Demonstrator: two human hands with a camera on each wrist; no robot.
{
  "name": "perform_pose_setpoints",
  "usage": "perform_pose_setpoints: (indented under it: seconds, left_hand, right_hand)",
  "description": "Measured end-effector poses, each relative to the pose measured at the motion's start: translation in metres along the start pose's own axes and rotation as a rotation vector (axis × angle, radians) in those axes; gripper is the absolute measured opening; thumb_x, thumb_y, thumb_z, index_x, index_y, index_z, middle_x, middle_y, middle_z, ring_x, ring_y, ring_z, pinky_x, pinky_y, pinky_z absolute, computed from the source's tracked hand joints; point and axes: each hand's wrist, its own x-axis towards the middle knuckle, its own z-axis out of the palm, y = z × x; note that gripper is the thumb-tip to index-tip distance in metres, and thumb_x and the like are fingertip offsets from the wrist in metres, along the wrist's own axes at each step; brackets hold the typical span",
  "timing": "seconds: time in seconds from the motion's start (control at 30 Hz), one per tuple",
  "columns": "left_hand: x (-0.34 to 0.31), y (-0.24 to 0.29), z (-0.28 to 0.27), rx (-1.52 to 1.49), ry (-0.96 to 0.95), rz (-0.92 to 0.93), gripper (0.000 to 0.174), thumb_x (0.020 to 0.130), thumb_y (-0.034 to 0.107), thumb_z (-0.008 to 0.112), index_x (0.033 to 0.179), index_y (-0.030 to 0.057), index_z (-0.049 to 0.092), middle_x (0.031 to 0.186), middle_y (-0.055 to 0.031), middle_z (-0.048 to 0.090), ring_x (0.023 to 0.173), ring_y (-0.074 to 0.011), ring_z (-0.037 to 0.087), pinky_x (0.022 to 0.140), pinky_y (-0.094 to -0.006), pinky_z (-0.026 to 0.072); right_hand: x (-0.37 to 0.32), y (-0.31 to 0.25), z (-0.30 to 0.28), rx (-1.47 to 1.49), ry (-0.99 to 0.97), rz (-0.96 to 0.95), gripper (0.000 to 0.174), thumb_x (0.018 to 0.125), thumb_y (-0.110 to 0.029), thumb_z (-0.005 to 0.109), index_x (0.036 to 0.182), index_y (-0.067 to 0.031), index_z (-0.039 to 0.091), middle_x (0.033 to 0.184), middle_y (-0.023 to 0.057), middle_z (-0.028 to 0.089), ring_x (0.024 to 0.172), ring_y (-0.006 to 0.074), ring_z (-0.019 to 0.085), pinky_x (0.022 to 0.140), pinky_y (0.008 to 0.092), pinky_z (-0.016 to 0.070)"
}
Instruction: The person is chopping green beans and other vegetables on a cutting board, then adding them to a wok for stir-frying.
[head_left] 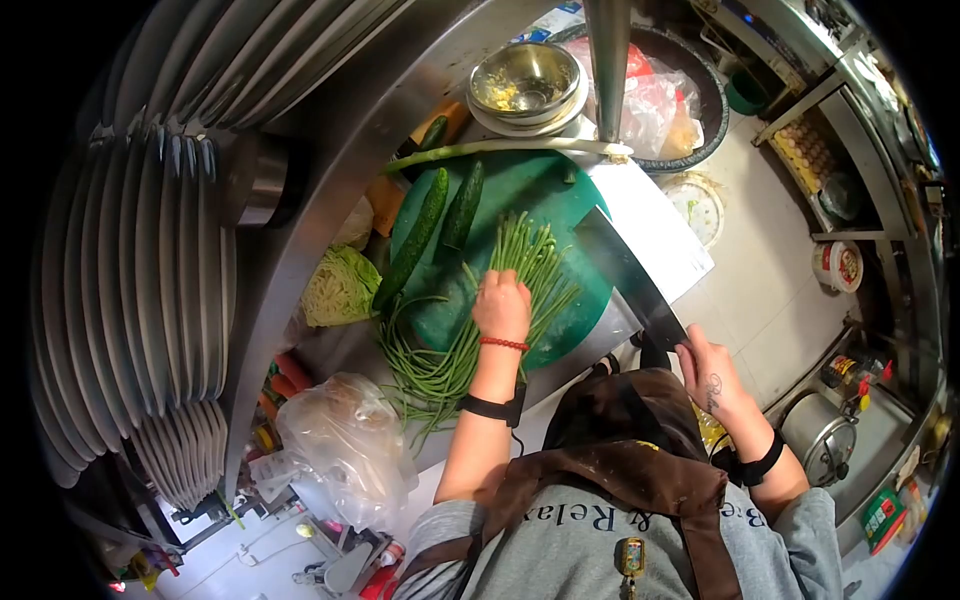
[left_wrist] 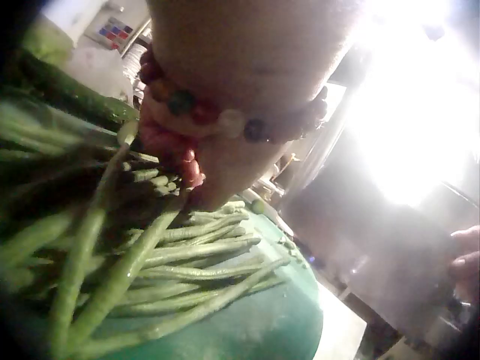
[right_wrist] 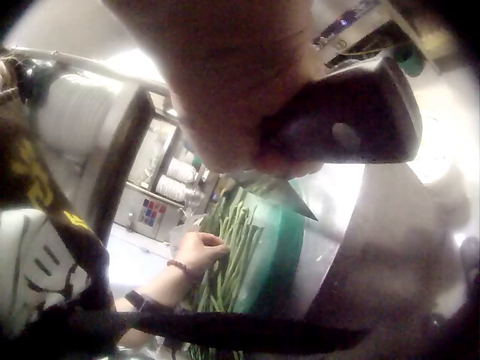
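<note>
Green beans (head_left: 537, 262) in curled left hand (head_left: 502, 306) — right hand (head_left: 706, 372) grips cleaver (head_left: 626, 272).

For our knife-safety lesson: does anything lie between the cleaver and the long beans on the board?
Nothing visible does. The right hand holds the cleaver beside the long beans, with only bare green board between. The left hand holds the long beans down, apart from the blade.

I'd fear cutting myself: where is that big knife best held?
By its dark handle, coming from the near end, as the right hand does. The broad blade points away toward the green board, so that end is unsafe.
</note>
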Motion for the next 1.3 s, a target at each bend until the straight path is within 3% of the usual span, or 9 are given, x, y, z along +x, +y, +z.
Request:
perform_pose_setpoints:
  seconds: [0.07,0.27,0.4,0.5,0.7,0.9,1.1,1.3]
  left_hand:
    - [0.002,0.0,-0.004,0.01,-0.06,-0.039,0.015,0.079,0.018,0.07,0.09,0.009,0.068,0.092,-0.0114,0.063,0.084,-0.0352,0.063,0.07,-0.0447,0.0521]
    - [0.0,-0.006,0.002,-0.002,0.036,-0.006,0.013,0.078,0.018,0.07,0.086,0.0081,0.068,0.089,-0.0098,0.063,0.079,-0.0324,0.064,0.068,-0.0438,0.0519]
    - [0.014,-0.014,-0.006,-0.236,-0.159,-0.186,0.011,0.078,0.018,0.07,0.079,0.0068,0.069,0.081,-0.0084,0.063,0.073,-0.0275,0.063,0.065,-0.0397,0.0505]
    - [0.015,-0.019,-0.001,-0.237,-0.072,-0.164,0.011,0.078,0.018,0.07,0.082,0.0079,0.07,0.082,-0.0084,0.063,0.073,-0.0289,0.064,0.065,-0.0403,0.051]
    - [0.011,-0.019,0.002,0.041,0.029,0.045,0.013,0.08,0.019,0.07,0.09,0.0102,0.07,0.089,-0.0094,0.063,0.077,-0.0323,0.064,0.065,-0.0433,0.0513]
    - [0.006,-0.025,0.008,-0.042,0.176,0.122,0.013,0.083,0.02,0.067,0.093,0.0114,0.07,0.086,-0.0097,0.06,0.078,-0.0331,0.063,0.065,-0.0439,0.0512]
    - [0.017,-0.024,0.012,0.088,0.084,0.043,0.012,0.086,0.021,0.062,0.089,0.0103,0.066,0.09,-0.0095,0.06,0.086,-0.0313,0.063,0.065,-0.0433,0.0538]
    - [0.045,-0.022,0.011,0.195,-0.156,-0.08,0.014,0.086,0.017,0.062,0.092,0.0051,0.066,0.095,-0.0129,0.063,0.082,-0.0342,0.064,0.07,-0.0445,0.0523]
  right_hand:
    - [-0.001,0.001,0.0,0.008,0.0,0.006,0.014,0.09,-0.001,0.055,0.092,-0.0014,0.042,0.067,0.0237,0.058,0.064,0.0464,0.058,0.054,0.0487,0.0442]
    - [-0.005,0.004,0.0,0.026,-0.009,0.019,0.014,0.089,-0.001,0.056,0.093,-0.0013,0.042,0.067,0.0239,0.059,0.065,0.0466,0.058,0.054,0.0485,0.0443]
    - [-0.006,0.005,0.002,0.032,0.009,-0.004,0.014,0.089,0.0,0.056,0.094,-0.0009,0.043,0.068,0.0239,0.059,0.065,0.0466,0.058,0.055,0.048,0.0448]
    - [-0.008,0.002,0.002,0.05,0.002,0.006,0.014,0.089,0.0,0.056,0.095,-0.0005,0.043,0.069,0.0239,0.06,0.066,0.0464,0.059,0.055,0.0475,0.0454]
    - [-0.01,0.003,0.004,0.05,0.002,0.008,0.014,0.089,0.0,0.056,0.095,-0.0003,0.044,0.071,0.0241,0.061,0.067,0.0464,0.059,0.056,0.0465,0.0459]
    - [-0.013,-0.001,0.005,0.073,0.002,0.023,0.014,0.089,0.001,0.056,0.095,-0.0008,0.044,0.072,0.0244,0.061,0.069,0.0466,0.059,0.056,0.0459,0.0464]
    - [-0.014,-0.002,0.005,0.082,-0.003,0.03,0.014,0.089,0.001,0.056,0.094,-0.0014,0.044,0.072,0.0243,0.061,0.069,0.0468,0.059,0.056,0.0454,0.0464]
    - [-0.017,-0.002,0.004,0.069,-0.011,0.037,0.014,0.089,0.0,0.056,0.094,-0.0015,0.044,0.072,0.0241,0.061,0.068,0.0461,0.059,0.056,0.0448,0.0465]
